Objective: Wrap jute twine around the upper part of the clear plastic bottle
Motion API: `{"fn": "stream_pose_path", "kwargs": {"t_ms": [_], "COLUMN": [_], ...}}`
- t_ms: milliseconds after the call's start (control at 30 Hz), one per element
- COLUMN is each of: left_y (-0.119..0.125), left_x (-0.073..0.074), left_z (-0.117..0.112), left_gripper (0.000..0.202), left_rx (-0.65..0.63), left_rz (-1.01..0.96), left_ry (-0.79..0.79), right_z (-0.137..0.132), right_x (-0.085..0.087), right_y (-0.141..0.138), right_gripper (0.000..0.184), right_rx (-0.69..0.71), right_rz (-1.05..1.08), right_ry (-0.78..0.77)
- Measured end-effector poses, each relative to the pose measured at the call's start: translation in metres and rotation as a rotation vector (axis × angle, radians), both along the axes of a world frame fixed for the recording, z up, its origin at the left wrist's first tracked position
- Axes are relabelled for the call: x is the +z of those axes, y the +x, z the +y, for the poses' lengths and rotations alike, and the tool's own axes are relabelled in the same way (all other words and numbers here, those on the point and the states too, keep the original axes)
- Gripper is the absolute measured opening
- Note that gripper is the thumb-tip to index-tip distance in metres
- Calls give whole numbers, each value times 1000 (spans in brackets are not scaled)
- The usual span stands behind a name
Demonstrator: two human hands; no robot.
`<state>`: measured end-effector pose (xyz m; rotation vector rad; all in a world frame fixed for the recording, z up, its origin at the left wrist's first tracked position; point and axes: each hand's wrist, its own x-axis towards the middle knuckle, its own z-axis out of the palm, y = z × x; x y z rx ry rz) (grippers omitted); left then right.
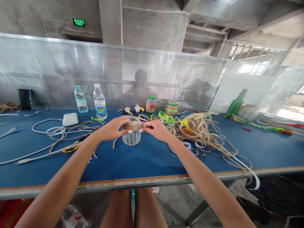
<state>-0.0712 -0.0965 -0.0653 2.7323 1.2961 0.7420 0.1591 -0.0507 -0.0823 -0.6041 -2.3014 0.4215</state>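
Observation:
A small clear glass jar [132, 137] stands on the blue table [147, 158] in front of me. A band of brown twine wraps its rim. My left hand [113, 128] grips the left side of the rim, fingers curled over the twine. At the right side of the rim, my right hand [155, 128] pinches the twine. A tangled heap of jute twine [201, 131] lies just right of my right hand.
Two water bottles [99, 101] and a white charger [70, 119] with cables sit at the back left. Two decorated jars [151, 104], coloured pipe cleaners [166, 117] and a green bottle [235, 104] lie further back. A perforated metal screen closes the rear. The table edge runs near my knees.

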Motion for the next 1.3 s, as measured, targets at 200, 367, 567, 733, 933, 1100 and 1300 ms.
{"fn": "stream_pose_path", "kwargs": {"t_ms": [200,367,567,733,933,1100,1300], "left_y": [-2,0,2,1,14,26,23], "left_x": [2,2,3,3,-4,-13,-17], "left_z": [1,1,2,1,-1,2,7], "left_gripper": [16,17,15,18,26,29,20], "left_rx": [-29,-25,-41,-56,5,91,42], "left_rz": [-2,-8,0,-19,-46,-152,-135], "left_ry": [-16,-4,20,21,130,184,207], "right_z": [-2,2,3,3,7,8,10], "right_x": [2,-2,-3,-4,-7,-8,-8], "right_y": [0,-4,-5,-5,-7,-6,-4], "right_gripper": [19,23,21,22,17,20,27], "right_rx": [-26,-72,-58,-41,-44,-108,-107], "right_rz": [-3,-24,-39,-18,3,36,43], "right_ry": [-1,52,50,38,19,-23,-5]}}
